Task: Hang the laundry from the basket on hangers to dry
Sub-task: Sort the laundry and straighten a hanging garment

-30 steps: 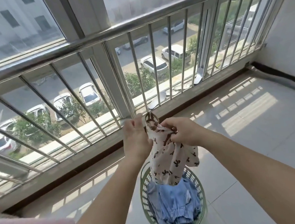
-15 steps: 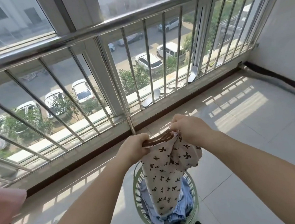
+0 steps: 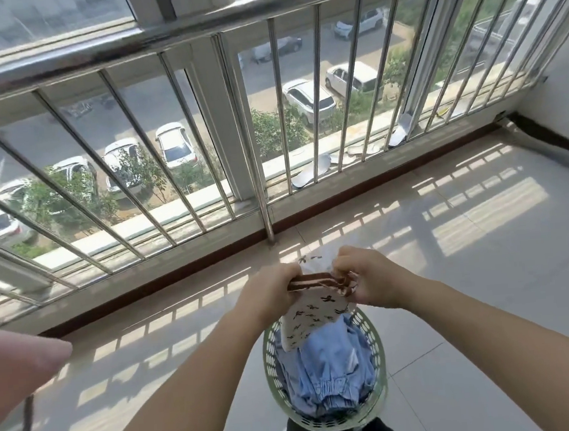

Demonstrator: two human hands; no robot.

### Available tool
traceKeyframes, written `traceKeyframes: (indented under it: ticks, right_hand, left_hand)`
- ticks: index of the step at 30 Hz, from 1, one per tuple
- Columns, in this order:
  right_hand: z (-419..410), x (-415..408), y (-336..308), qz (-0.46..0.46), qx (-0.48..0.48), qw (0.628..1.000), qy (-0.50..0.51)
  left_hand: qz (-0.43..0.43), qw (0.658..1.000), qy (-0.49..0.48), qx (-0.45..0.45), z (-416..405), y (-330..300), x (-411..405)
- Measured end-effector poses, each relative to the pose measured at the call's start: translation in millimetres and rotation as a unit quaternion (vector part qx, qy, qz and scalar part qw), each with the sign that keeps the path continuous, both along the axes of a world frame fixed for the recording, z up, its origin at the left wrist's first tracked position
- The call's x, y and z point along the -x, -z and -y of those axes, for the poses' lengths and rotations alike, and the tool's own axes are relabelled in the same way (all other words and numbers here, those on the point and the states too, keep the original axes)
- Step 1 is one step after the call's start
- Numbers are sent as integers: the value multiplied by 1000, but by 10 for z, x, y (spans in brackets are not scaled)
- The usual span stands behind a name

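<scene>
the left hand [image 3: 270, 294] and the right hand [image 3: 373, 281] each pinch one end of the brown-striped waistband of a cream patterned garment [image 3: 314, 312], fingers curled shut on the fabric. the band is stretched flat between the two hands, which stand further apart than half a second ago, when the cloth was bunched between them. the garment is also held lower and more level now, and less of it hangs down; its lower edge drapes onto the pale blue clothes [image 3: 331, 372] heaped in the basket. those clothes fill the green slotted laundry basket [image 3: 271, 354], which stands on the tiled floor [image 3: 490, 300] directly beneath the hands, as before. a bit of the cream cloth pokes up behind the band, between the hands. at the left edge a pink cloth [image 3: 14, 369] reaches further into view than it did. beyond the hands the steel railing [image 3: 262, 169] runs along the balcony edge, with parked cars [image 3: 173, 144] and trees far below. the view has tipped downward a little, so more floor shows.
</scene>
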State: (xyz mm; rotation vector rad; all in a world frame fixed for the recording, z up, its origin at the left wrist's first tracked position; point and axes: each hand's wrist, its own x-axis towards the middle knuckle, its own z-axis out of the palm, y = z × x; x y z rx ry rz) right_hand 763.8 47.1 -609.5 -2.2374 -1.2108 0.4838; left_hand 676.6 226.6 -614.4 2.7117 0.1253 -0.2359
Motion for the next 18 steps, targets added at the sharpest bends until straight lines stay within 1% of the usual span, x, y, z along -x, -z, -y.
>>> traceKeyframes:
  ticks: [3, 6, 8, 9, 12, 18]
  right_hand:
    - [-112, 45, 88, -73, -29, 997, 22]
    - [-188, 51, 111, -173, -31, 984, 20]
    - [-243, 54, 97, -204, -35, 978, 15]
    - [-272, 42, 99, -212, -35, 976, 15]
    - [-359, 4, 172, -205, -27, 978, 23]
    - [-455, -96, 336, -156, -24, 987, 38]
  left_hand:
    - [0, 1000, -1, 30, -61, 123, 30]
    - [-42, 996, 32, 67, -120, 213, 49]
    - [-69, 991, 55, 104, -124, 241, 43]
    - [-82, 988, 66, 110, -125, 259, 27]
    - [-107, 991, 56, 54, -111, 313, -17]
    - [-27, 999, -9, -16, -181, 546, -102]
